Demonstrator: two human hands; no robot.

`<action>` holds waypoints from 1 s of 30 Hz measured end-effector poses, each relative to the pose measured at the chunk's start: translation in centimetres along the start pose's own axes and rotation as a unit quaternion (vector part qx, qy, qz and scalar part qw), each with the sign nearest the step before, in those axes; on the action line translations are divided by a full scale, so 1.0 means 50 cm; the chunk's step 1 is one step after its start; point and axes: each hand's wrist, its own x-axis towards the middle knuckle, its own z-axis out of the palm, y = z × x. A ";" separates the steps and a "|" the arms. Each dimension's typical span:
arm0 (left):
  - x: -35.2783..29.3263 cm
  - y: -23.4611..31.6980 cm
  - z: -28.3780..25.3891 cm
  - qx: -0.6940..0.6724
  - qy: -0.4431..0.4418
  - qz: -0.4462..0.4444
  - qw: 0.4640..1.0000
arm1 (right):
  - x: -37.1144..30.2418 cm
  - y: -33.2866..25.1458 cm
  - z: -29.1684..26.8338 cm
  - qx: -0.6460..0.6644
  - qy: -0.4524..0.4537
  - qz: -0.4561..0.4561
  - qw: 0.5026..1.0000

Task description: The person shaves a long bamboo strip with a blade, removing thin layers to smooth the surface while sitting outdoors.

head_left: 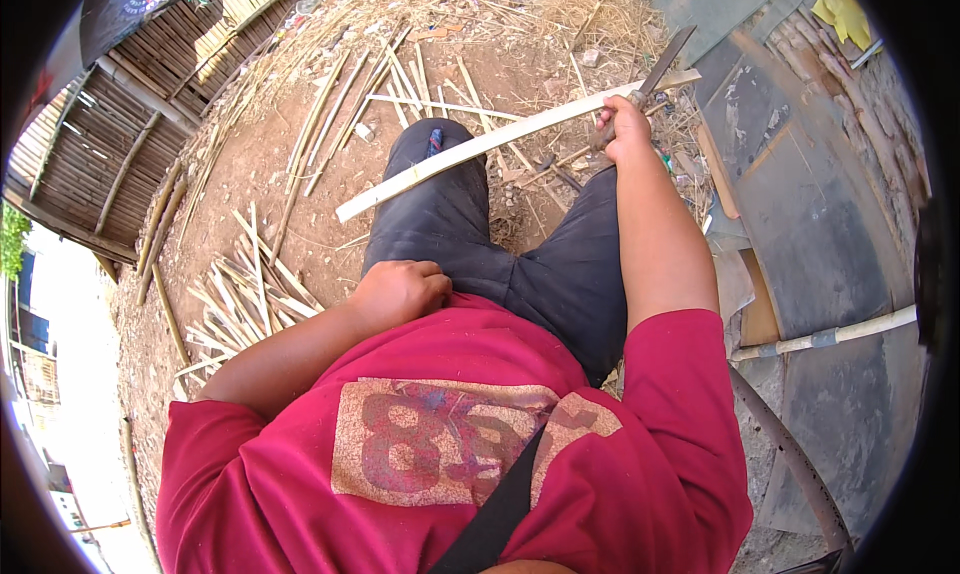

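Note:
My right hand (625,129) is closed round the grip of a long dark-bladed knife (668,62), its blade pointing up and to the right. A long, pale split-bamboo strip (490,139) slants across my left thigh and runs up past that hand's fingers. The blade crosses it near its far end. Whether the fingers also press on the strip, I cannot tell. Low on my lap, at the hem of the red shirt (470,319), rests my left hand (405,286) with curled fingers. What lies under those fingers is hidden.
Split strips (335,109) lie scattered on the dirt ahead, and a pile of shorter pieces (245,299) is at the left. A slatted bamboo wall (95,144) stands far left. Dark flat sheets (800,194) line the right side, with a pale pole (835,334) across them.

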 end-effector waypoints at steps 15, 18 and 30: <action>0.016 -0.178 -0.077 0.102 0.307 -0.239 0.916 | -0.003 0.000 0.015 0.028 -0.021 0.028 0.999; 0.010 -0.188 -0.052 0.069 0.282 -0.272 0.917 | -0.005 0.004 0.041 0.050 -0.021 0.032 0.998; 0.001 -0.234 0.002 -0.012 0.266 -0.343 0.901 | -0.027 0.011 0.143 0.022 -0.051 0.002 0.998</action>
